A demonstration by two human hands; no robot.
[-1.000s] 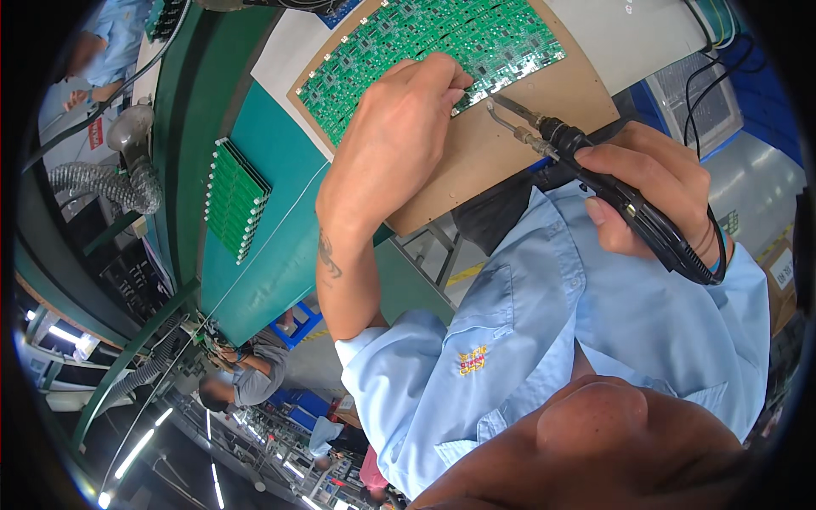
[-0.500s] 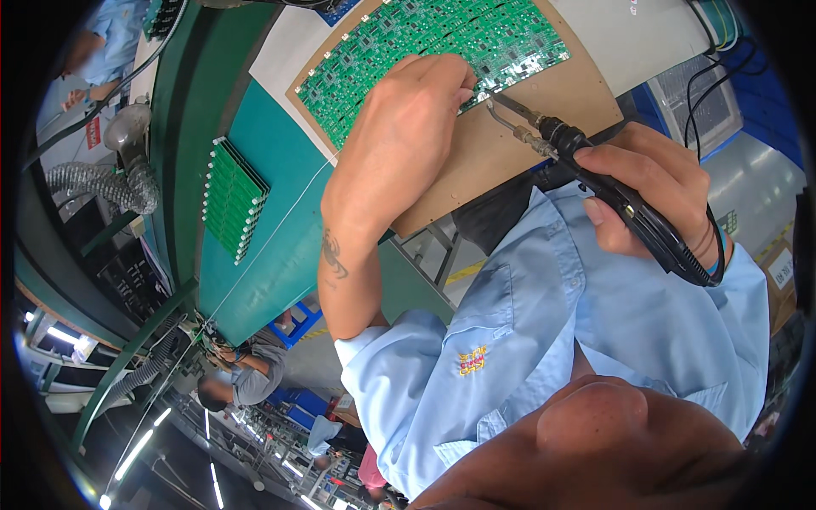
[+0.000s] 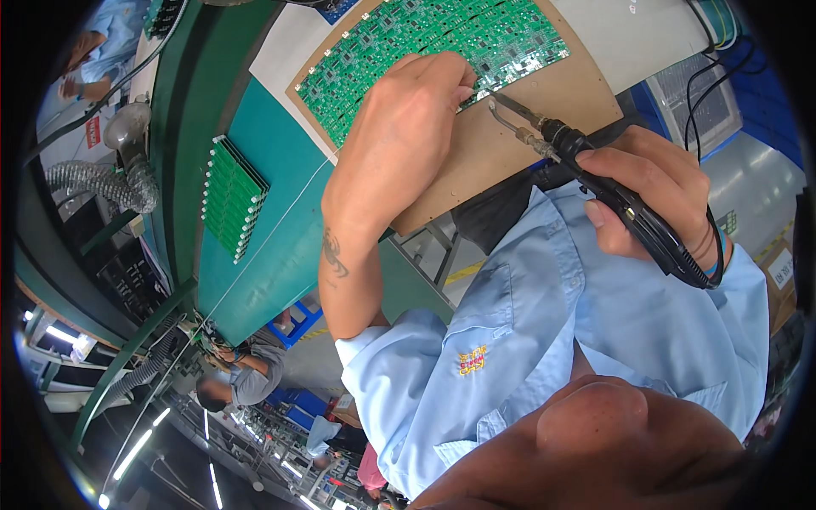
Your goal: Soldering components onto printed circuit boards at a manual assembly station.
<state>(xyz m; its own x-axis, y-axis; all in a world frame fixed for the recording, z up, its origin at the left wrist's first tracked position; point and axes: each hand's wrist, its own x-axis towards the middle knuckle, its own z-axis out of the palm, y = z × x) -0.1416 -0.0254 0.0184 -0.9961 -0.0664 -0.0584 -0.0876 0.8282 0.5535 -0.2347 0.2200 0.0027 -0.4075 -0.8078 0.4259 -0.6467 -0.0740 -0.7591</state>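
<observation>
My right hand (image 3: 650,191) is wrapped around a black soldering iron (image 3: 633,208) with two metal prongs at its front, one straight and one curved. Those tips point at the near edge of a green circuit board panel (image 3: 501,42), close to my left fingertips but apart from them. My left hand (image 3: 412,127) lies over the panel with curled fingers, thumb and fingertips pinched at the board's near edge. Whatever is in that pinch is too small and hidden to name. Under the panel is a brown backing board (image 3: 544,119); part of the panel is covered by my left hand.
To the left, a stack of green circuit boards (image 3: 234,200) with white connectors rests on the teal bench mat (image 3: 285,246). A clear flexible duct (image 3: 102,183) with a hood stands farther left. Black cables (image 3: 701,110) hang at the upper right. Other people work in the background.
The iron's tips have shifted very slightly away from the board's edge. My left hand stays almost in place. At the upper left, a co-worker's hands have moved.
</observation>
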